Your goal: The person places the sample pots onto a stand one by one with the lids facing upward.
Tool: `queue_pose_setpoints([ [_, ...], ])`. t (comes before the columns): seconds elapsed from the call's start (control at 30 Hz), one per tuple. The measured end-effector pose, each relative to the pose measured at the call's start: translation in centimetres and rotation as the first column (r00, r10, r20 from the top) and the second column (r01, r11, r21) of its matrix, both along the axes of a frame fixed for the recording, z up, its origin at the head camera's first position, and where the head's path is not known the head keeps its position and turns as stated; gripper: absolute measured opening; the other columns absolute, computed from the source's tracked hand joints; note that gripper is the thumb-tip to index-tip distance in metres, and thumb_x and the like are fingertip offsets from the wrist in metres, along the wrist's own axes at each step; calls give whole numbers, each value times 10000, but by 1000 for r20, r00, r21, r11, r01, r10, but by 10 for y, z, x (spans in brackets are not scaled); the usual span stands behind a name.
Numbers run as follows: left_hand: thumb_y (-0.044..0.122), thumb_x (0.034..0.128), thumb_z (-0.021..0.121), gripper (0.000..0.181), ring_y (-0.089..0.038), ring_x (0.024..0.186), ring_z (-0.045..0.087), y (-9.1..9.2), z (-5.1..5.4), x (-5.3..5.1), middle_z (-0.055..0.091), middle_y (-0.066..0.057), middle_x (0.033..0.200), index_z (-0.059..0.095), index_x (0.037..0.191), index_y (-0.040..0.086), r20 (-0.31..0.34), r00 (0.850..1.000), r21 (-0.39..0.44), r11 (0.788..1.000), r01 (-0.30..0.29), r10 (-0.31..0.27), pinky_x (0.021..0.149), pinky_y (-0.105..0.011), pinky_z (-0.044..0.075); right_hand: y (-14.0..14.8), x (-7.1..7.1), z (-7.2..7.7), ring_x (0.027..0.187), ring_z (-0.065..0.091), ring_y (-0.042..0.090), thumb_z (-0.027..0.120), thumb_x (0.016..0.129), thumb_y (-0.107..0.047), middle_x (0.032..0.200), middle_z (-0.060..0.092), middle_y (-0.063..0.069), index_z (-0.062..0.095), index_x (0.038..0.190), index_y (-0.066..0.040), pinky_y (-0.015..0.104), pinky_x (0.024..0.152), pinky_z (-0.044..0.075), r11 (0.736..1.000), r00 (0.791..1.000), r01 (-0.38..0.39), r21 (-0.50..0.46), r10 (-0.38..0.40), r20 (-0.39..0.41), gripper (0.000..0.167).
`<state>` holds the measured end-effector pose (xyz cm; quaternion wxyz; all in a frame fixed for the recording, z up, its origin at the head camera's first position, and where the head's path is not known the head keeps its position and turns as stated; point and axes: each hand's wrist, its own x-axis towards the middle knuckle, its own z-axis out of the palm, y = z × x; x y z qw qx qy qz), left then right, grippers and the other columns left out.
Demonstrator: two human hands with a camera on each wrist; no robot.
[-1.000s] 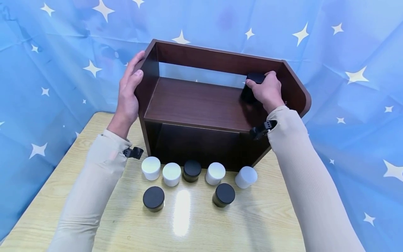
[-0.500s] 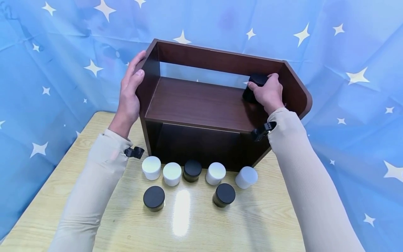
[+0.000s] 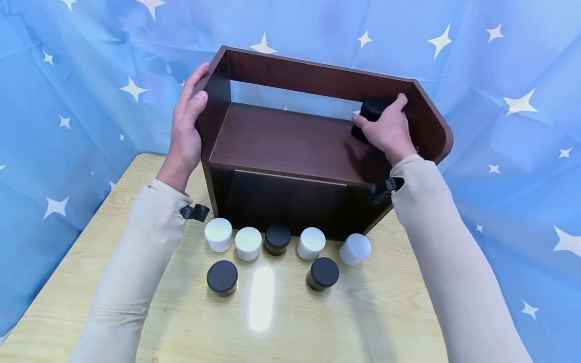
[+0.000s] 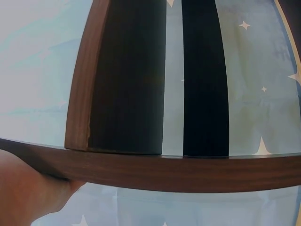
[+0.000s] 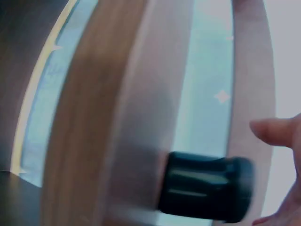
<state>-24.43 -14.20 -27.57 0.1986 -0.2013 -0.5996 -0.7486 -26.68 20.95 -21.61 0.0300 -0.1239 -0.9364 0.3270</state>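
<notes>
A black lidded jar [image 3: 373, 108] stands upright on the upper board of a dark brown two-level shelf [image 3: 281, 141], near its right end. My right hand [image 3: 390, 128] is spread at the jar, thumb to its left and a finger extended to its right. In the right wrist view the thumb is apart from the jar [image 5: 202, 186], and the other fingers are mostly cut off. With straight fingers, my left hand [image 3: 186, 118] rests against the outside of the shelf's left side panel [image 4: 188, 174]; some fingertips are hidden behind it.
In front of the shelf, on the wooden table [image 3: 181, 322], several white jars [image 3: 248, 243] and a black jar [image 3: 277, 239] form a row. Two more black jars [image 3: 222, 278] stand nearer. A blue star-patterned curtain [image 3: 317, 25] hangs behind.
My right hand's fingers have spread apart around the black jar, which stays on the upper board. The head view has tilted slightly. My left hand keeps its place on the side panel.
</notes>
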Motion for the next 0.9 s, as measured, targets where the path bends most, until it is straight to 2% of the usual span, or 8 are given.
queue_pose_setpoints([
  [0.17,251,979,402,556,-222,1401,381,0,0,1,392,3,1561,423,1529,175,8,1000,11,1000,-5,5,1101,-355,339,-7,27,19,1440,350,404,539,920,-601,1646,147,225,-226,1560,-193,547,1161,363,989,998,-42,140,47,-33,1078],
  [0.27,253,977,403,556,-205,1407,377,-1,-1,2,389,5,1565,427,1528,179,11,1000,5,1000,-12,12,1106,-347,336,-15,55,25,1295,460,471,532,923,-588,1609,217,272,-183,1586,-162,603,1054,405,960,982,-72,269,115,-147,1064],
  [0.33,254,978,403,556,-190,1413,371,-1,-1,2,384,12,1571,428,1529,179,11,1000,-3,1000,-16,16,1113,-338,332,-21,76,26,1230,493,473,568,928,-538,1561,312,278,-70,1608,-131,619,991,412,945,948,-98,312,184,-259,1018],
  [0.4,257,980,401,555,-184,1417,367,-1,-1,2,382,17,1574,426,1529,181,10,1000,-9,1000,-19,19,1116,-333,328,-26,96,26,1275,496,437,612,931,-470,1531,389,253,64,1611,-107,614,990,414,938,899,-137,319,253,-357,945],
  [0.5,260,979,401,556,-183,1418,366,-1,-1,2,381,20,1577,426,1530,182,11,1000,-13,1000,-21,22,1116,-330,327,-32,121,27,1353,517,344,670,924,-370,1494,487,175,256,1576,-133,551,1065,454,947,835,-216,236,305,-457,807],
  [0.67,259,976,399,563,-175,1421,362,-1,-2,3,375,15,1583,421,1532,173,15,999,-22,999,-31,32,1117,-319,321,-35,152,31,1291,611,182,718,911,-219,1411,599,47,433,1485,-230,335,1049,516,938,782,-344,35,307,-542,641],
  [0.8,254,978,396,559,-184,1420,365,-1,-1,4,377,10,1582,424,1530,174,14,999,-19,999,-29,29,1120,-326,324,-33,168,30,1236,640,118,721,891,-76,1374,629,71,486,1450,-188,172,978,517,876,723,-475,-89,330,-606,617],
  [0.9,248,979,394,563,-180,1421,364,0,1,4,375,8,1586,416,1535,161,13,1000,-18,1000,-23,23,1118,-322,329,-29,174,26,1247,643,202,690,866,57,1369,621,165,474,1447,-75,221,997,523,751,647,-620,-229,323,-691,634],
])
